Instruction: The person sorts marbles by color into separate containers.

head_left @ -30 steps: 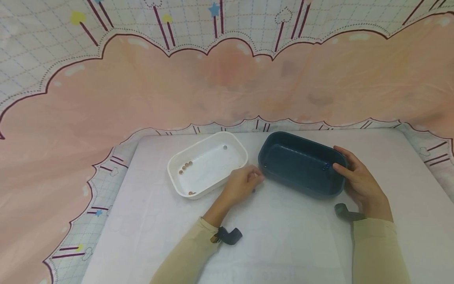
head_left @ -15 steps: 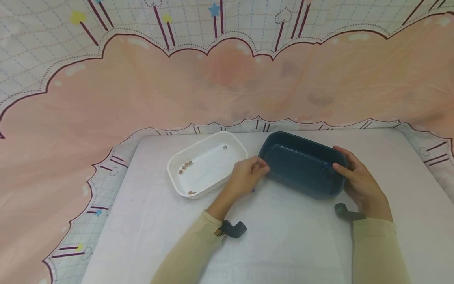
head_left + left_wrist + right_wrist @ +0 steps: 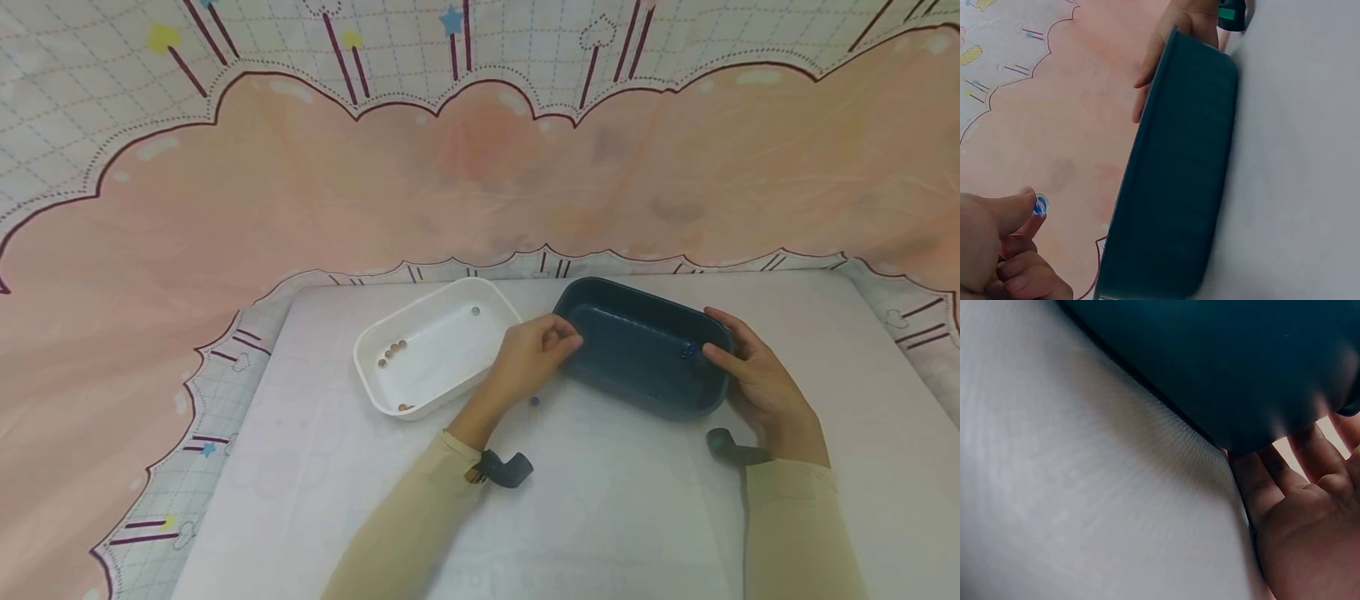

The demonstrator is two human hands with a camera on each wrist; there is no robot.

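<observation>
My left hand (image 3: 525, 362) pinches a clear marble with a blue swirl (image 3: 1040, 205) between thumb and finger, at the left end of the dark blue tray (image 3: 626, 346). The marble shows in the left wrist view; the head view hides it. At the tray's right end, my right hand (image 3: 776, 396) grips the wall, thumb over the rim and fingers outside. In the right wrist view, those fingers (image 3: 1319, 453) lie against the outer wall. A few blue marbles (image 3: 688, 351) sit inside that tray near the thumb. One blue marble (image 3: 535, 402) lies on the table below my left hand.
To the left stands a white tray (image 3: 450, 358) with several brownish marbles (image 3: 392, 352) and one greyish marble (image 3: 476, 311). Both trays rest on a white-covered table (image 3: 600, 508), near its far edge. A patterned cloth (image 3: 480, 183) hangs behind.
My left hand has moved right and slightly up, from beside the white tray to the dark blue tray's left rim, uncovering the loose blue marble. The right hand has stayed in place.
</observation>
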